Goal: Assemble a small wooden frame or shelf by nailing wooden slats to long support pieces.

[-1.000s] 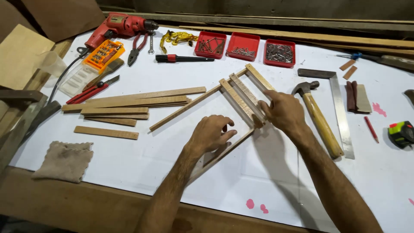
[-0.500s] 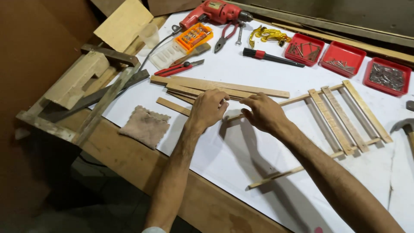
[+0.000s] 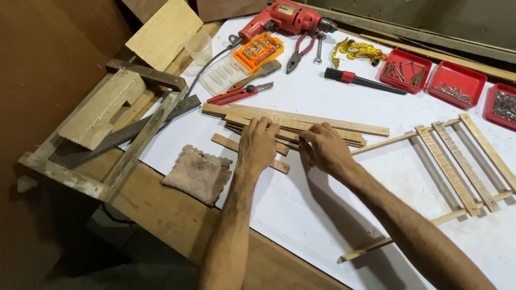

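Observation:
A pile of thin wooden slats [image 3: 322,124] lies on the white-covered table [image 3: 322,215]. My left hand [image 3: 258,144] rests palm down on the pile's near edge, fingers on the slats. My right hand [image 3: 324,147] is beside it, fingertips pinching at the slats; whether one is gripped I cannot tell. A single short slat [image 3: 226,143] lies just in front, partly under my left hand. To the right lies a ladder-like wooden frame [image 3: 457,161] of two long rails with three crosspieces.
A brown cloth [image 3: 199,173] lies near the table's front edge. At the back are a red drill [image 3: 279,19], orange bit case [image 3: 259,51], pliers [image 3: 298,51], red utility knife [image 3: 236,94], screwdriver [image 3: 360,80] and red trays of screws [image 3: 454,83]. Scrap boards [image 3: 102,113] stand left.
Both hands left the wooden frame and moved left to the pile of slats. The view swung left with them, and the hands now sit lower on the pile.

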